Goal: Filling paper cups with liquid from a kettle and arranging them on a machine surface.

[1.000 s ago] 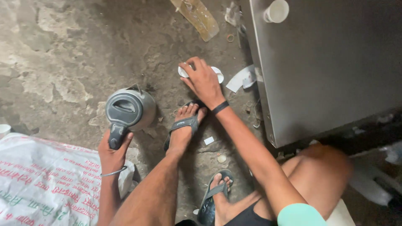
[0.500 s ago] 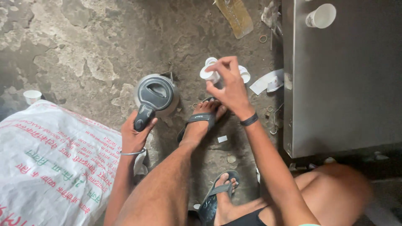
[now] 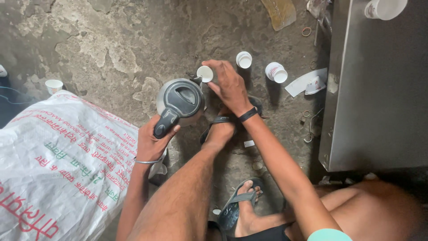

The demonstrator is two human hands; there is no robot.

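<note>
Steel kettle [image 3: 180, 101], gripped by its handle in the left hand [image 3: 154, 140], tips toward a small white cup [image 3: 205, 73] at one o'clock, pinched by right hand [image 3: 229, 85] fingers; probably pouring, needing a steady spout.

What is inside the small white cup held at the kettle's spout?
The small white cup, pinched by the right hand beside the kettle, shows only a pale interior. Whether liquid is in it cannot be told. The left hand grips the kettle's handle.

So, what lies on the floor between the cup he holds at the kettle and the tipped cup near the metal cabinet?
One small white cup stands there upright on the bare concrete floor, seen in the head view.
</note>
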